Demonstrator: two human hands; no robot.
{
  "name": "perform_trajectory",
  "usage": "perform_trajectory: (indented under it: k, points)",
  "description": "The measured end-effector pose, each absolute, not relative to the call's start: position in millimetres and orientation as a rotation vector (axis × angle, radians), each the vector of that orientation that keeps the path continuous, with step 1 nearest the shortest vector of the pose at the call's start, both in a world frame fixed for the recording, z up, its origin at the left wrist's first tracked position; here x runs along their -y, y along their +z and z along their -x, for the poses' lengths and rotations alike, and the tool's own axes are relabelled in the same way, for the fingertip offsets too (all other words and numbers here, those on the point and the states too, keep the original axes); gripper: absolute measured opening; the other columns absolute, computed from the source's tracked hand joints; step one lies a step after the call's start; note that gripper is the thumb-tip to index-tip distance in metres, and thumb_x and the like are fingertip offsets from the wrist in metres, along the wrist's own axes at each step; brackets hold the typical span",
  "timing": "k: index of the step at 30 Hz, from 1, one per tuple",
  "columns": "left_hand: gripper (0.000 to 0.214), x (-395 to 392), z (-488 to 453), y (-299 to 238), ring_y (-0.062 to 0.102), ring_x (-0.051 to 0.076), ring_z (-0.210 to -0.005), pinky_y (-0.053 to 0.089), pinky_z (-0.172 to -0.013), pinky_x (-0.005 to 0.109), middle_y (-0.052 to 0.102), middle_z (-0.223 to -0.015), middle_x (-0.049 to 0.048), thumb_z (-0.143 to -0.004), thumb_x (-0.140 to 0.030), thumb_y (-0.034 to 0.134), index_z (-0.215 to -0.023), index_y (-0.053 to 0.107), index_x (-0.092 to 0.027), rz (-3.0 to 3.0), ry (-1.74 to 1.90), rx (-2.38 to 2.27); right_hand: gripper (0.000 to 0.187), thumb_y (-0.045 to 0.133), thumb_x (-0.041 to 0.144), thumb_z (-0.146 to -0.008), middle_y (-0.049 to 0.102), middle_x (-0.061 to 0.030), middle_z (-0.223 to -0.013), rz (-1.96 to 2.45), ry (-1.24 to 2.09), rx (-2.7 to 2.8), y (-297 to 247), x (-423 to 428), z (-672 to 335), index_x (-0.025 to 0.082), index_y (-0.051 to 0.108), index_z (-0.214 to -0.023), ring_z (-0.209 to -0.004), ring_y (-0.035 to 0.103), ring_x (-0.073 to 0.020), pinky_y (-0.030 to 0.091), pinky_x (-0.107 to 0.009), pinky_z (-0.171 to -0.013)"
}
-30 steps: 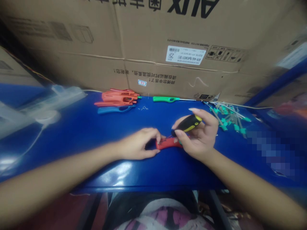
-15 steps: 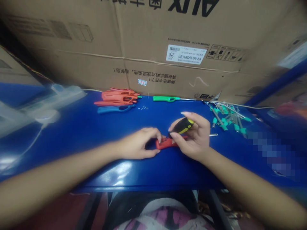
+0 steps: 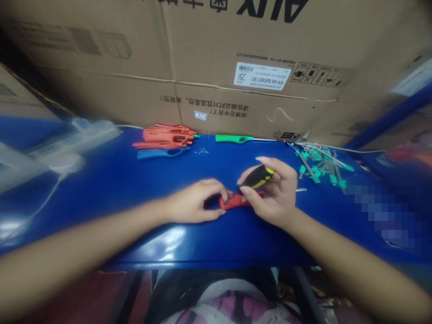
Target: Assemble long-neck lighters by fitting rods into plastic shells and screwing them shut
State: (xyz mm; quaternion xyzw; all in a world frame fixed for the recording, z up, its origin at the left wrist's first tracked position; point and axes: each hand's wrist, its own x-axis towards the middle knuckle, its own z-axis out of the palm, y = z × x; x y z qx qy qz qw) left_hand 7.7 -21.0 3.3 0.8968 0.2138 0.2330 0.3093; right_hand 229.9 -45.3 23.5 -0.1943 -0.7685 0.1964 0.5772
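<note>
On the blue table lies a red lighter [image 3: 234, 202] of the long-nosed kind, its handle toward the left. My left hand [image 3: 199, 200] pinches the handle end between thumb and fingers. In my right hand [image 3: 278, 195] is a black and yellow screwdriver [image 3: 258, 179], tilted, its lower end over the lighter. My right thumb and palm cover the lighter's middle. A thin metal rod [image 3: 301, 190] sticks out beyond my right hand. The screwdriver's tip is hidden by fingers.
Several orange-red lighter bodies [image 3: 165, 135] and a blue one [image 3: 158, 154] lie at the back left. Small white pins [image 3: 202, 151] are beside them. A green lighter [image 3: 232, 139] lies against the cardboard box [image 3: 202, 58]. Metal tubes with teal ends [image 3: 317, 164] are heaped at right.
My right hand and the screwdriver handle have shifted very slightly to the right. My left hand and the red lighter look unmoved.
</note>
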Motion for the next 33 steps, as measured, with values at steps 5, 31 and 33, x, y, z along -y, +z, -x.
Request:
perform_trajectory:
  k: [5, 31, 33]
  points:
    - [0.015, 21.5, -8.4, 5.3, 0.064, 0.019, -0.102, 0.046, -0.095, 0.031, 0.069, -0.105, 0.0050, -0.087, -0.020, 0.069, -0.099, 0.060, -0.018, -2.350, 0.638, -0.537, 0.070, 0.071, 0.006, -0.085, 0.063, -0.0041, -0.099, 0.461, 0.438, 1.800, 23.5, 44.8, -230.6, 0.030, 0.043, -0.144, -0.084, 0.071, -0.0172, 0.065, -0.029, -0.064]
    - [0.018, 12.3, 3.0, 8.0, 0.065, 0.017, -0.101, 0.049, -0.092, 0.029, 0.069, -0.105, 0.0045, -0.087, -0.016, 0.063, -0.104, 0.063, -0.017, -2.362, 0.631, -0.577, 0.066, 0.070, 0.009, -0.086, 0.062, -0.0047, -0.100, 0.441, 0.379, 1.805, 27.1, 45.5, -228.4, 0.030, 0.043, -0.142, -0.080, 0.071, -0.0179, 0.065, -0.030, -0.060]
    - [0.020, 12.7, 3.9, 12.1, 0.063, 0.018, -0.098, 0.049, -0.090, 0.029, 0.068, -0.102, 0.0047, -0.083, -0.014, 0.064, -0.103, 0.063, -0.017, -2.398, 0.604, -0.577, 0.064, 0.070, 0.010, -0.087, 0.063, -0.0049, -0.100, 0.458, 0.365, 1.801, 27.3, 45.1, -229.1, 0.031, 0.044, -0.142, -0.080, 0.071, -0.0179, 0.065, -0.030, -0.059]
